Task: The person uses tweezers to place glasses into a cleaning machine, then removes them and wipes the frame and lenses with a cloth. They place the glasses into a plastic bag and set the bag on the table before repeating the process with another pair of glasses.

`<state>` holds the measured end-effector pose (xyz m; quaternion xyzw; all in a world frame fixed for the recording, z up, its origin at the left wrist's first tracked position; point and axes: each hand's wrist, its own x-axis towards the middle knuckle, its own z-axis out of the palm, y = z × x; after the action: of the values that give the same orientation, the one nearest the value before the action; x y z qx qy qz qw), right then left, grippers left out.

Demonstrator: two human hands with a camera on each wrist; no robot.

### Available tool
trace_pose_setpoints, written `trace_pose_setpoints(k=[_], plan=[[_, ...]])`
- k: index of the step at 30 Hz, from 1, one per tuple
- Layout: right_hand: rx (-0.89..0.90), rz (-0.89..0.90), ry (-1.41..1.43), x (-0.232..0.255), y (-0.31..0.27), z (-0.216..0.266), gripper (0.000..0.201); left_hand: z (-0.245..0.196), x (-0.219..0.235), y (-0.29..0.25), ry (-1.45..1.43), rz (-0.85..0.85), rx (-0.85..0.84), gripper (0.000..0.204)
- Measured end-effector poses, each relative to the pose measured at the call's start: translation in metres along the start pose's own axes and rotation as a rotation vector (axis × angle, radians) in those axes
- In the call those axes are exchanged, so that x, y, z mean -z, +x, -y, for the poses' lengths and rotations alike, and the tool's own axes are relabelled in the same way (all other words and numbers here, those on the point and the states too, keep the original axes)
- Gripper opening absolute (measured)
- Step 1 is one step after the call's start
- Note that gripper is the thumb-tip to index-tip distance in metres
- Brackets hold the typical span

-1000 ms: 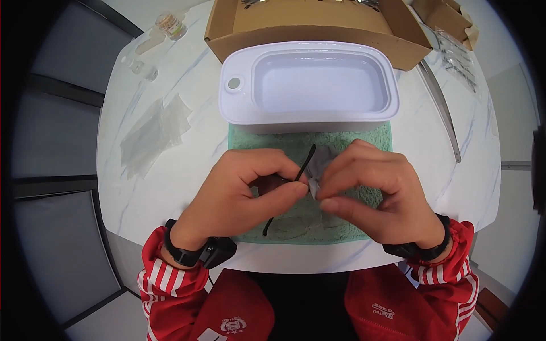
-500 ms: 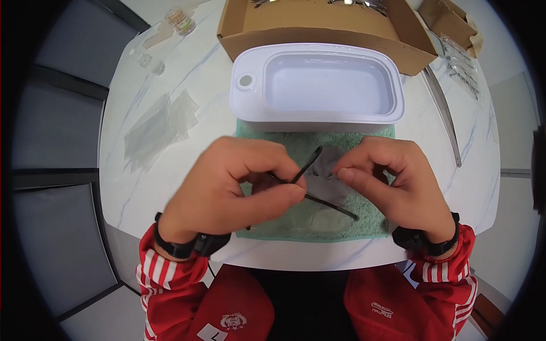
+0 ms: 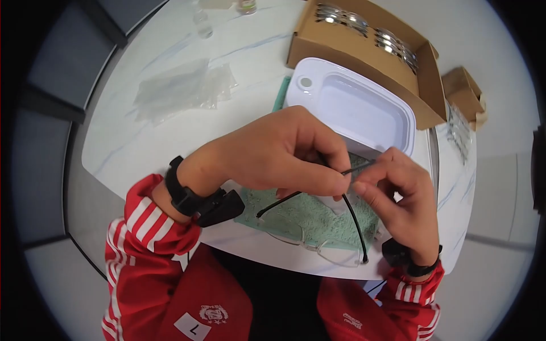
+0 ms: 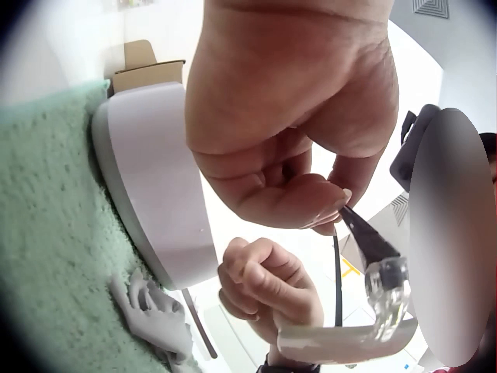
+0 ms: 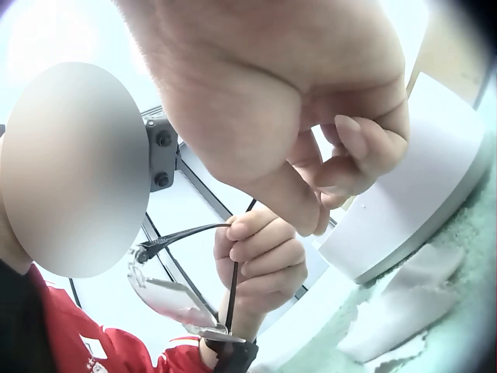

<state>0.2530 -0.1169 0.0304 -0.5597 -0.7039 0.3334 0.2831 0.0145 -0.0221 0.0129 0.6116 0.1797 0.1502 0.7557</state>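
A pair of eyeglasses with clear rims (image 3: 310,246) and dark temples (image 3: 354,227) hangs from my left hand (image 3: 284,153), the lens side toward my body. My left thumb and fingers pinch the temples where they cross. One dark temple tip sticks out toward my right hand (image 3: 398,187) and overlaps its fingers in the head view. My right fingers are curled, thumb against fingertips; both wrist views show nothing between them. Below the hands, a crumpled grey cloth (image 5: 411,303) lies on the green towel (image 4: 54,210), partly hidden by my left hand in the head view.
Beyond the hands stands a white basin (image 3: 364,108); behind it, a cardboard box (image 3: 358,51) holds several glasses. Clear plastic bags (image 3: 182,91) lie on the left, a small bottle (image 3: 202,23) farther back. A brown paper package (image 3: 462,91) and bagged items (image 3: 458,133) lie at right.
The right hand has let go of the grey cloth, now on the towel. The left hand has turned the eyeglasses so the lenses hang toward my body. The head view has swung left.
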Motion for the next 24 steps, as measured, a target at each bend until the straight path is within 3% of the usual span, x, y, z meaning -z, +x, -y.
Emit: trace_pose_setpoints(k=[5, 7, 8, 11, 13, 14, 16, 18, 20, 24], plan=[[-0.043, 0.230, -0.068, -0.025, 0.006, -0.004, 0.014, 0.007, 0.005, 0.006, -0.111, 0.080, -0.004, 0.010], [0.146, 0.093, -0.312, -0.040, 0.004, -0.022, 0.010, 0.008, 0.006, 0.012, -0.124, 0.087, -0.003, 0.010], [0.140, 0.092, -0.313, -0.037, 0.004, -0.023, 0.010, 0.009, 0.006, 0.014, -0.127, 0.093, -0.002, 0.010], [0.152, 0.080, -0.195, -0.023, 0.003, -0.020, 0.018, 0.008, 0.007, 0.011, -0.097, 0.102, -0.001, 0.011], [-0.004, 0.045, 0.014, -0.006, -0.004, -0.011, 0.014, 0.005, 0.004, 0.006, -0.074, 0.062, -0.012, 0.012], [-0.003, 0.031, 0.007, -0.002, -0.006, -0.013, 0.014, 0.005, 0.003, 0.006, -0.066, 0.073, -0.019, 0.012], [0.057, -0.116, 0.300, -0.001, -0.011, -0.019, 0.010, 0.011, 0.001, 0.007, 0.022, -0.010, -0.035, 0.014], [0.059, -0.160, 0.341, 0.001, -0.013, -0.019, 0.009, 0.013, -0.001, 0.007, 0.075, -0.013, -0.041, 0.014], [-0.204, -0.063, 0.551, 0.001, -0.014, -0.015, 0.011, 0.013, -0.003, 0.010, 0.126, -0.024, -0.038, 0.015], [-0.170, 0.049, 0.617, -0.002, -0.013, -0.020, 0.014, 0.021, -0.007, 0.015, 0.161, -0.103, -0.024, 0.018]])
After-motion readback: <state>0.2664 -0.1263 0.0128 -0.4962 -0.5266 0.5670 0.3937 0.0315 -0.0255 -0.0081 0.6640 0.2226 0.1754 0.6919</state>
